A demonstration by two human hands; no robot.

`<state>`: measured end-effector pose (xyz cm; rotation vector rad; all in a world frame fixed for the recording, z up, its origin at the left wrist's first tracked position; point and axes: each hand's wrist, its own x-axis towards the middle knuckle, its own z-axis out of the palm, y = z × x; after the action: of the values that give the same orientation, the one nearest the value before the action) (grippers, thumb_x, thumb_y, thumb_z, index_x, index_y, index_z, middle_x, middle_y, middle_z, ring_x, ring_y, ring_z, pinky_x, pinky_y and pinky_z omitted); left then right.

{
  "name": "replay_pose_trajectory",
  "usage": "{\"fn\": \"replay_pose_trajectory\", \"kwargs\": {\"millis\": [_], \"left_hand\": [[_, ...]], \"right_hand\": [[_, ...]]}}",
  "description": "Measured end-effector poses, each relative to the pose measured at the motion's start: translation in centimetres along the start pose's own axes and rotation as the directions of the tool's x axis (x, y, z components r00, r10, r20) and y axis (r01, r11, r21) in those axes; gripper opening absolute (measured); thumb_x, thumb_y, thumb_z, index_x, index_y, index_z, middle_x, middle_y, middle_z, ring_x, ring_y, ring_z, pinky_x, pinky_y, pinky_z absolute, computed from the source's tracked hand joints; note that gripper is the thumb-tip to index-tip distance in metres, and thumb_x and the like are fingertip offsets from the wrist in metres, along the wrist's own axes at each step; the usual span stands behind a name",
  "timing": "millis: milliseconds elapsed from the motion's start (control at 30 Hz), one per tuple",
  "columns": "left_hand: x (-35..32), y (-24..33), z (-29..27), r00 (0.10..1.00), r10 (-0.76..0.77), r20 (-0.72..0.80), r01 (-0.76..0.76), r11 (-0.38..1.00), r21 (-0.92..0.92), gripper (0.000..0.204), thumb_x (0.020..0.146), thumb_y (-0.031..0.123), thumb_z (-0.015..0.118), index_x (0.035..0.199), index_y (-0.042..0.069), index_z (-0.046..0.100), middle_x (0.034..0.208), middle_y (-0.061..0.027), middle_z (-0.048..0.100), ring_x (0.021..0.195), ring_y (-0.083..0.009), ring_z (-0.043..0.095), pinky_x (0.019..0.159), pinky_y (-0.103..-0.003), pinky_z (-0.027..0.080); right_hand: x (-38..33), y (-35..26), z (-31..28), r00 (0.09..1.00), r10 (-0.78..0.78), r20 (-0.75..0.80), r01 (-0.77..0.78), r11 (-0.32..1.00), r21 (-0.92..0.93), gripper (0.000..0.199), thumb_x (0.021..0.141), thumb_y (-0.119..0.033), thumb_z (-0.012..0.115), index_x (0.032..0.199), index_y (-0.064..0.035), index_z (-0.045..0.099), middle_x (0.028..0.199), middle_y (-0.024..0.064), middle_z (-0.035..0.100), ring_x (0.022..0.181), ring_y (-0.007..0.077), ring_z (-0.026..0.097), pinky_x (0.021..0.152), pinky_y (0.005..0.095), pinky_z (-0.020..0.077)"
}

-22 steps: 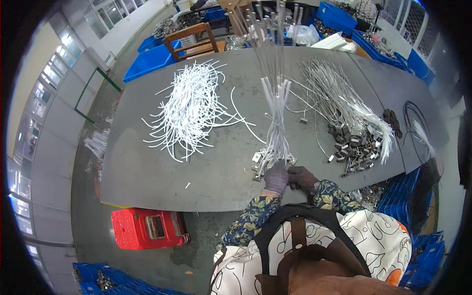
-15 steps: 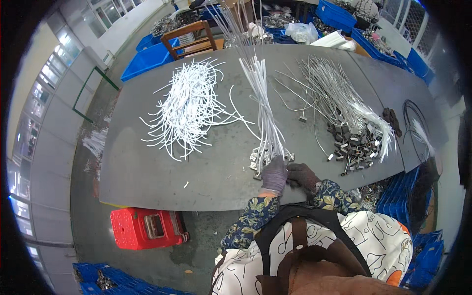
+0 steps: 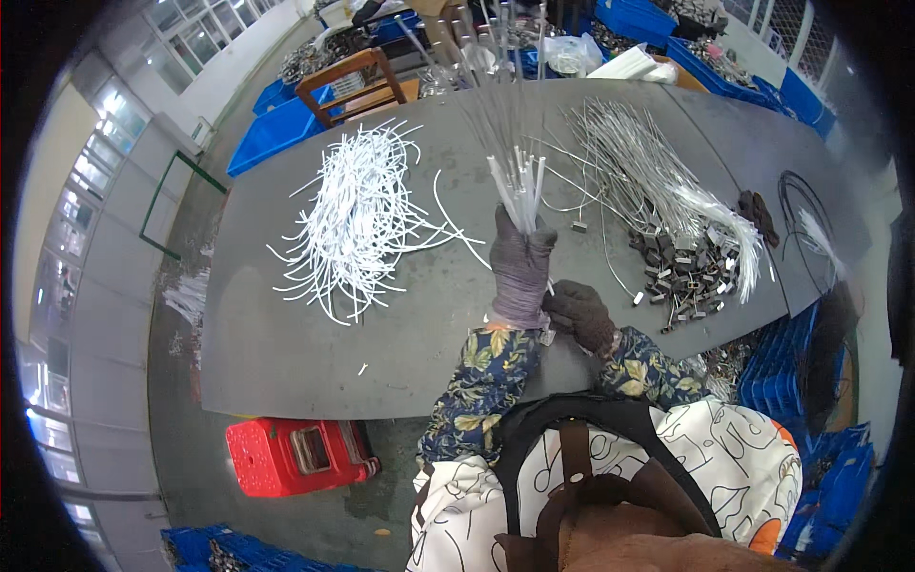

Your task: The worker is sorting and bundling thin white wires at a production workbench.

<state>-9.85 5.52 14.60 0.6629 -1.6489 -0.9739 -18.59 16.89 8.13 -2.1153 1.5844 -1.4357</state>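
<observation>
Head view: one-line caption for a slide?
Gloved left hand holds a bundle of white-sleeved wires upright over the grey table; right hand at its base.

Single head-worn fisheye view, set high and looking steeply down over the person's own chest onto the dark worktop (image 3: 286,324), hands (image 3: 522,262) near lower centre, floor and blue bins bending toward the rim.

Left hand (image 3: 519,267), gloved, grips a bundle of white tubes and wires (image 3: 515,172) upright over the grey table (image 3: 286,334); right hand (image 3: 579,315), gloved too, pinches at the bundle's lower end just beside it. A loose white tube pile (image 3: 357,214) lies left, a wire heap (image 3: 658,191) right, a red box (image 3: 300,456) on the floor below
</observation>
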Motion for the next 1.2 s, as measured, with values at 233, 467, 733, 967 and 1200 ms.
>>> {"fn": "replay_pose_trajectory", "kwargs": {"millis": [233,467,733,967,1200], "left_hand": [[-0.1,-0.6,1.6,0.997,0.003,-0.076,0.003,0.997,0.079,0.063,0.086,0.055,0.055,0.122,0.007,0.037,0.082,-0.0087,0.059,0.07,-0.0233,0.061,0.06,-0.034,0.048],[-0.4,-0.2,0.8,0.999,-0.024,-0.037,0.023,1.0,-0.019,0.058,0.086,0.051,0.058,0.119,0.006,0.04,0.08,-0.0059,0.056,0.067,-0.0183,0.057,0.061,-0.033,0.047],[0.4,-0.4,0.1,1.0,0.004,0.031,0.002,0.977,-0.212,0.049,0.09,0.039,0.056,0.117,0.001,0.042,0.076,-0.0017,0.053,0.065,-0.0093,0.051,0.059,-0.024,0.043],[1.6,0.5,-1.4,0.984,-0.129,0.12,0.162,0.93,-0.329,0.046,0.086,0.019,0.063,0.118,-0.006,0.043,0.081,-0.0049,0.056,0.072,-0.0122,0.056,0.066,-0.025,0.048],[5.6,5.9,-3.9,0.994,-0.072,0.077,0.103,0.819,-0.564,0.063,0.073,0.026,0.078,0.12,-0.003,0.047,0.099,-0.0123,0.061,0.082,-0.0198,0.062,0.075,-0.034,0.053]], "right_hand": [[-0.4,0.2,-0.8,0.663,0.687,0.297,-0.568,0.204,0.798,0.008,0.086,-0.01,0.061,0.09,-0.003,0.063,0.069,-0.0032,0.055,0.057,0.0043,0.05,0.049,0.0194,0.0368],[1.3,0.8,-1.5,0.719,0.651,0.244,-0.574,0.358,0.737,0.01,0.086,-0.012,0.061,0.088,-0.0024,0.064,0.068,-0.0037,0.054,0.059,0.004,0.046,0.052,0.0202,0.0352],[1.1,1.2,-0.7,0.698,0.675,0.239,-0.632,0.425,0.648,0.013,0.083,-0.014,0.061,0.088,-0.0026,0.065,0.068,-0.0026,0.053,0.062,0.0055,0.047,0.055,0.022,0.037],[-1.9,3.5,1.5,0.794,0.587,0.16,-0.553,0.587,0.591,0.015,0.083,-0.015,0.062,0.089,-0.0011,0.064,0.068,-0.0011,0.052,0.063,0.0075,0.048,0.055,0.0235,0.0387],[-1.1,2.6,1.7,0.634,0.743,0.215,-0.624,0.327,0.71,0.017,0.085,-0.017,0.061,0.088,-0.0005,0.063,0.067,-0.0014,0.051,0.059,0.0074,0.045,0.054,0.0242,0.0368]]}}
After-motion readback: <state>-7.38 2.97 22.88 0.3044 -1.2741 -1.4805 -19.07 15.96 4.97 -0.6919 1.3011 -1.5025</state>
